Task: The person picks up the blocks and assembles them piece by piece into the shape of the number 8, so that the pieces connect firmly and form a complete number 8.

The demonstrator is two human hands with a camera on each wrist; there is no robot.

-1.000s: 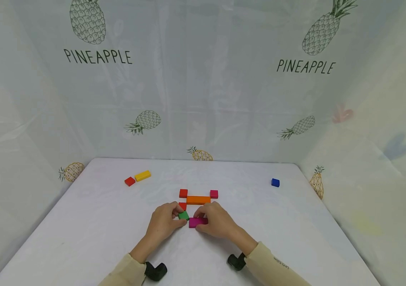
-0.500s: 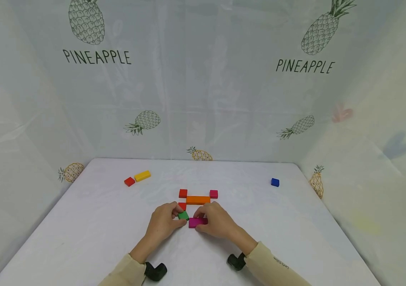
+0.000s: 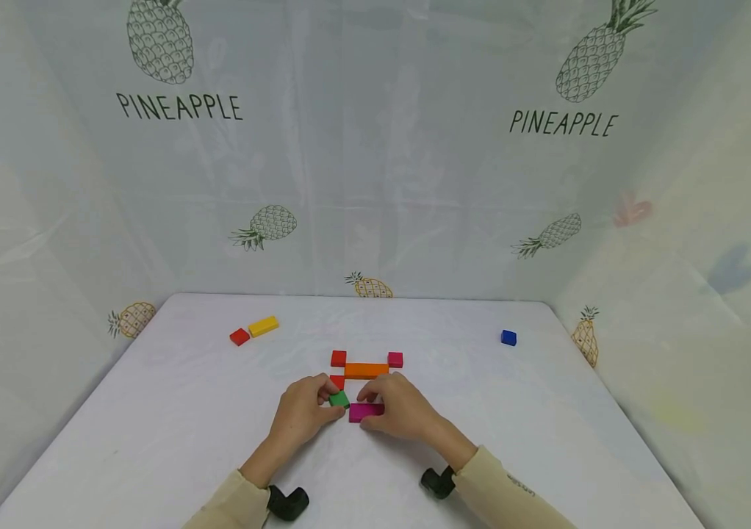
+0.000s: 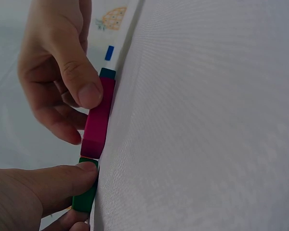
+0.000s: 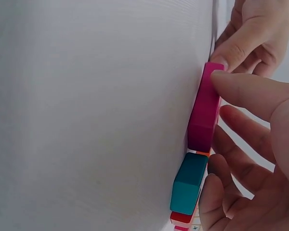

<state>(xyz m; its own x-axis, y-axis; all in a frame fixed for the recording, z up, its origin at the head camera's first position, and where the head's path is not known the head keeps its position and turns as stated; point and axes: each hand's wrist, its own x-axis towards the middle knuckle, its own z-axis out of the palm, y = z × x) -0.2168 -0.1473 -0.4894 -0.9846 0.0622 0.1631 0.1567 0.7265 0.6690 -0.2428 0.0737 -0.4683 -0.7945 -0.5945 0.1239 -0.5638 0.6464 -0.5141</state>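
My left hand (image 3: 301, 411) pinches a small green block (image 3: 339, 399) between thumb and fingers, low at the table. Just right of it lies a longer magenta block (image 3: 365, 413), its end right at the green block in the left wrist view. My right hand (image 3: 403, 408) has its thumb on the near side of the magenta block and its fingers curled round the far side. A teal block (image 5: 189, 185) sits off the magenta block's other end, hidden behind my right hand in the head view.
Beyond my hands an orange bar (image 3: 366, 371) lies between a red block (image 3: 339, 358) and a pink block (image 3: 395, 359). Another red block (image 3: 337, 382) sits by my left fingers. Farther off are a yellow block (image 3: 263, 326), a red block (image 3: 239, 336) and a blue block (image 3: 508, 337).
Both hands stay almost where they were, and the blocks keep their places. My right fingertips have shifted very slightly on the magenta block.
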